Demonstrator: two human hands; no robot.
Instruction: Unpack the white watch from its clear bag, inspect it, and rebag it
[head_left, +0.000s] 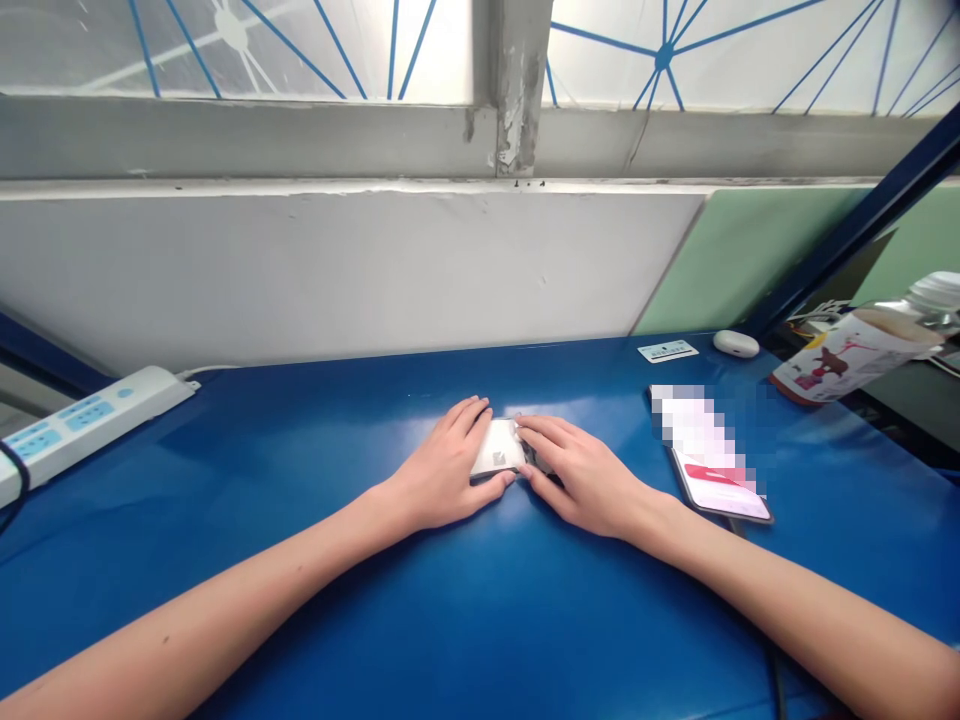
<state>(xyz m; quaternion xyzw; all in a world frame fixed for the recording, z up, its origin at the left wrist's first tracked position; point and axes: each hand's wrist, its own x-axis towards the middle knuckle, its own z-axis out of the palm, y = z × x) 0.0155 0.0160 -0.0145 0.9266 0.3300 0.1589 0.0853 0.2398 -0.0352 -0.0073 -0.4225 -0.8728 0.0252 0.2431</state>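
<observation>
The small white rectangular block, flat and bearing a little grey mark on its near face, lay on the glossy blue tabletop between the two hands. The left hand gripped it: the fingers were curled over its top and far edge, and the thumb pressed against its near edge. The right hand met it from the other side, with its fingers stretched out loosely and their tips touching the block's right end. The right thumb tip lay just beside the left thumb at the near edge. Whether the right fingers pinched the block or only rested on it could not be told. Something dark showed under the right fingers, too hidden to make out.

Just right of the right hand's knuckles lay a dark-framed smartphone, face up with a blurred screen. Beyond it, farther from the fingers, sat a small white printed card and a white oval plastic case. Well right of those a clear plastic bottle with a red-and-white label lay on its side. Well to the left of the left fingers, a white power strip with pale blue sockets lay at the table's edge. Past the fingertips rose a plain white wall panel.
</observation>
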